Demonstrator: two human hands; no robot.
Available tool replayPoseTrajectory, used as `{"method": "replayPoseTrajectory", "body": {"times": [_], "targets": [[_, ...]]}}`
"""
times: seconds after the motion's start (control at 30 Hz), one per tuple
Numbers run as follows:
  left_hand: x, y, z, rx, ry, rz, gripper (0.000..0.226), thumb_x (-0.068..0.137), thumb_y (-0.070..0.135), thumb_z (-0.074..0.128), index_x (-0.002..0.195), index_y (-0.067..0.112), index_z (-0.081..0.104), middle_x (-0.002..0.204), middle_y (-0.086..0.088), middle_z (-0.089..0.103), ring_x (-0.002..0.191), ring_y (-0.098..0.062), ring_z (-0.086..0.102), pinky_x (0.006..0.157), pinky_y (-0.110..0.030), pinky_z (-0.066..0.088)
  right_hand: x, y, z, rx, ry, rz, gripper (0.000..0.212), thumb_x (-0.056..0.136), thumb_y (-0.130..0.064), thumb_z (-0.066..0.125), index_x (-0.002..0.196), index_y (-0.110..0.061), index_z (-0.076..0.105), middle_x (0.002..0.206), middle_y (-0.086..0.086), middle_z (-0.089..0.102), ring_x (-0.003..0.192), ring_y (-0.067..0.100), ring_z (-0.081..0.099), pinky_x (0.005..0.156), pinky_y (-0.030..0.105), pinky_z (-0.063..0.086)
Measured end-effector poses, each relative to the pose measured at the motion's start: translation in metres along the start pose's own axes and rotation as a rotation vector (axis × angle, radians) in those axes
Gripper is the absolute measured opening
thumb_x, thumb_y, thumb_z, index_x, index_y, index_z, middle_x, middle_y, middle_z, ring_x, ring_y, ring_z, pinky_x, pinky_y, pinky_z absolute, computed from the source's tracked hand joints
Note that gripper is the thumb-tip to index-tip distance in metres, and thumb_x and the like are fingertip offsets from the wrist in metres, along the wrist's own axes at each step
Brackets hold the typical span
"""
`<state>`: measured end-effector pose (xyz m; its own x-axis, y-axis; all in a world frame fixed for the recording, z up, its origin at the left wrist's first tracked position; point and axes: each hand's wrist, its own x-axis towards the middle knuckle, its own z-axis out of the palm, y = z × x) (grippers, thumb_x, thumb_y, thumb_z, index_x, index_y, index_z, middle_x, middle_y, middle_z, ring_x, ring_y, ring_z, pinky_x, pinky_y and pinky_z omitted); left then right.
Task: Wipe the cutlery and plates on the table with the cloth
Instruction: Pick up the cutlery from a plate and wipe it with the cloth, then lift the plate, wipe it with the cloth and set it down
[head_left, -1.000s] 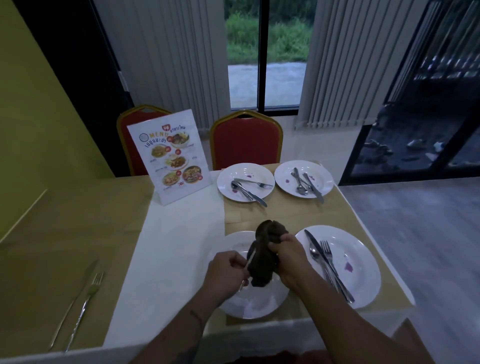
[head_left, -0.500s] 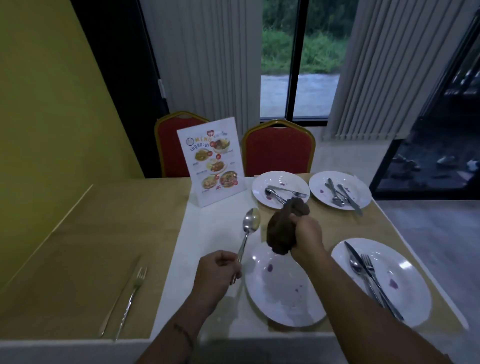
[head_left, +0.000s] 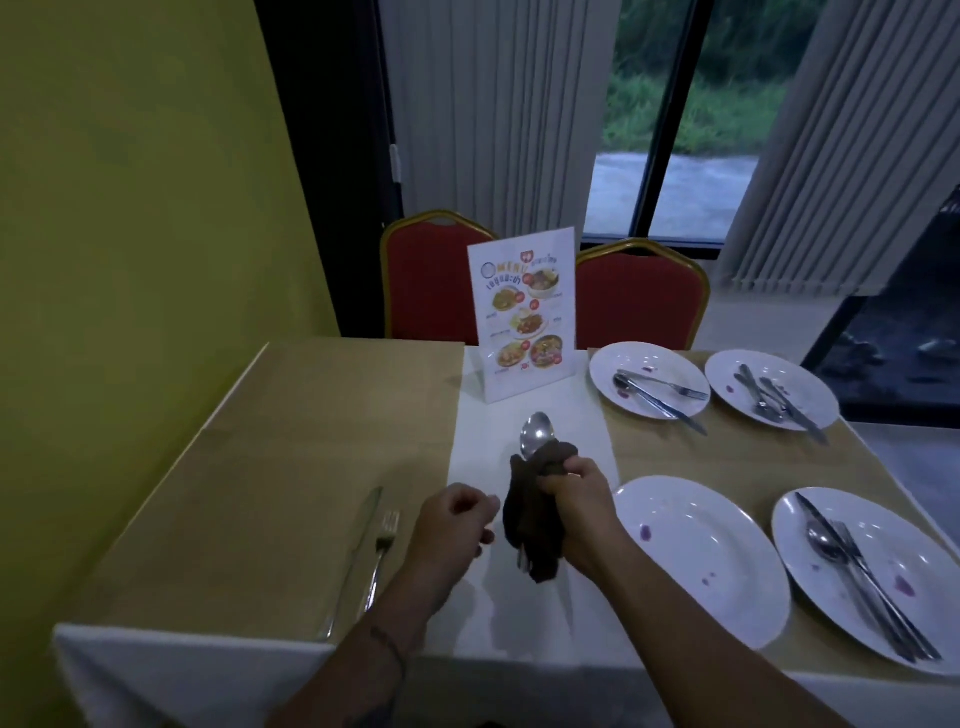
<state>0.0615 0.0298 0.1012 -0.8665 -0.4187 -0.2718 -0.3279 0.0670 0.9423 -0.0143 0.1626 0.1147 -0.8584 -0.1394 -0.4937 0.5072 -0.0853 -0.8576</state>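
Note:
My right hand (head_left: 579, 501) grips a dark brown cloth (head_left: 535, 525) bunched round the handle of a spoon (head_left: 537, 434). Its bowl sticks up out of the cloth, over the white runner. My left hand (head_left: 457, 525) is curled just left of the cloth; the cloth hides whether it holds the handle. To the right lies a white plate (head_left: 696, 561) with purple stains and no cutlery. Another stained plate (head_left: 893, 540) at the right edge carries a knife, fork and spoon. Two far plates (head_left: 649, 364) (head_left: 779, 366) also hold cutlery.
A knife (head_left: 358, 551) and a fork (head_left: 383, 545) lie on the tan cloth at the near left. A menu stand (head_left: 524, 317) is upright at the back of the table, with two red chairs (head_left: 431, 280) (head_left: 639, 296) behind it. A yellow wall runs along the left.
My right hand carried the cloth left from above the stained plate and closed it round the spoon's handle. Both hands now sit over the white runner, and the view has swung left.

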Motion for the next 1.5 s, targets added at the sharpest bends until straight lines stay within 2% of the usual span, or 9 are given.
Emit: {"method": "replayPoseTrajectory", "body": {"times": [0.2, 0.37, 0.53, 0.73, 0.97, 1.03, 1.13, 1.3, 1.5], "targets": [[0.036, 0.025, -0.031, 0.003, 0.061, 0.010, 0.015, 0.087, 0.025, 0.066, 0.076, 0.016, 0.072, 0.068, 0.005, 0.061, 0.066, -0.014, 0.053, 0.063, -0.028, 0.043, -0.013, 0.006, 0.032, -0.183, -0.081, -0.052, 0.039, 0.087, 0.006, 0.058, 0.122, -0.009, 0.051, 0.110, 0.018, 0.065, 0.092, 0.026, 0.066, 0.070, 0.034, 0.054], [0.054, 0.030, -0.043, 0.133, 0.081, 0.054, 0.027, 0.079, 0.017, 0.068, 0.053, 0.017, 0.061, 0.051, 0.008, 0.056, 0.056, -0.014, 0.051, 0.055, -0.023, 0.039, -0.020, 0.016, 0.049, -0.384, -0.155, -0.163, 0.031, 0.087, 0.000, 0.063, 0.113, -0.010, 0.049, 0.102, 0.016, 0.068, 0.089, 0.025, 0.068, 0.079, 0.037, 0.057], [0.066, 0.014, -0.073, -0.006, 0.234, -0.020, 0.022, 0.087, 0.020, 0.064, 0.066, 0.016, 0.069, 0.061, -0.004, 0.068, 0.057, -0.017, 0.061, 0.059, -0.026, 0.047, -0.028, 0.036, 0.040, -0.869, -0.334, -0.269, 0.029, 0.088, -0.005, 0.064, 0.106, -0.023, 0.049, 0.104, 0.006, 0.066, 0.091, 0.017, 0.066, 0.073, 0.027, 0.056], [0.074, -0.036, -0.103, 0.188, 0.230, -0.103, 0.022, 0.079, 0.027, 0.070, 0.063, 0.011, 0.071, 0.058, -0.004, 0.072, 0.056, -0.019, 0.067, 0.073, -0.041, 0.060, -0.019, 0.049, 0.027, -0.663, -0.160, -0.179, 0.018, 0.095, -0.005, 0.051, 0.100, -0.021, 0.059, 0.100, 0.010, 0.070, 0.089, 0.025, 0.069, 0.083, 0.042, 0.058], [0.070, -0.078, -0.090, 0.361, 0.147, -0.151, 0.019, 0.084, 0.020, 0.070, 0.071, 0.006, 0.073, 0.064, -0.009, 0.072, 0.057, -0.019, 0.070, 0.058, -0.029, 0.060, -0.012, 0.054, 0.020, -0.199, -0.074, 0.199, 0.025, 0.095, -0.014, 0.051, 0.107, -0.006, 0.072, 0.105, 0.022, 0.073, 0.100, 0.038, 0.069, 0.092, 0.046, 0.054], [0.074, -0.088, -0.086, 0.379, 0.127, -0.157, 0.019, 0.083, 0.017, 0.068, 0.068, 0.005, 0.071, 0.067, -0.011, 0.072, 0.061, -0.022, 0.072, 0.061, -0.038, 0.063, -0.012, 0.058, 0.018, -0.123, -0.100, 0.248, 0.028, 0.096, -0.011, 0.050, 0.113, -0.004, 0.070, 0.107, 0.024, 0.073, 0.102, 0.038, 0.069, 0.093, 0.046, 0.055], [0.078, -0.096, -0.083, 0.469, 0.086, -0.131, 0.020, 0.084, 0.015, 0.066, 0.065, 0.009, 0.070, 0.070, -0.007, 0.072, 0.069, -0.022, 0.072, 0.069, -0.039, 0.063, -0.012, 0.063, 0.014, -0.209, -0.172, 0.196, 0.042, 0.091, 0.011, 0.039, 0.116, -0.008, 0.066, 0.100, 0.022, 0.070, 0.087, 0.029, 0.071, 0.070, 0.036, 0.059], [0.083, -0.100, -0.080, 0.609, 0.068, -0.116, 0.019, 0.077, 0.017, 0.070, 0.059, 0.011, 0.064, 0.069, -0.007, 0.071, 0.075, -0.025, 0.071, 0.059, -0.024, 0.050, -0.013, 0.070, 0.006, -0.346, -0.188, 0.152, 0.052, 0.082, 0.011, 0.055, 0.127, -0.014, 0.062, 0.123, 0.021, 0.065, 0.109, 0.038, 0.066, 0.094, 0.048, 0.057], [0.080, -0.093, -0.071, 0.672, 0.119, -0.034, 0.012, 0.076, 0.016, 0.070, 0.076, 0.016, 0.058, 0.086, -0.011, 0.067, 0.085, -0.033, 0.064, 0.064, -0.028, 0.040, -0.019, 0.051, -0.015, -0.414, -0.037, 0.125, 0.047, 0.081, 0.006, 0.054, 0.111, -0.028, 0.067, 0.116, 0.013, 0.067, 0.106, 0.033, 0.066, 0.097, 0.050, 0.055]]}}
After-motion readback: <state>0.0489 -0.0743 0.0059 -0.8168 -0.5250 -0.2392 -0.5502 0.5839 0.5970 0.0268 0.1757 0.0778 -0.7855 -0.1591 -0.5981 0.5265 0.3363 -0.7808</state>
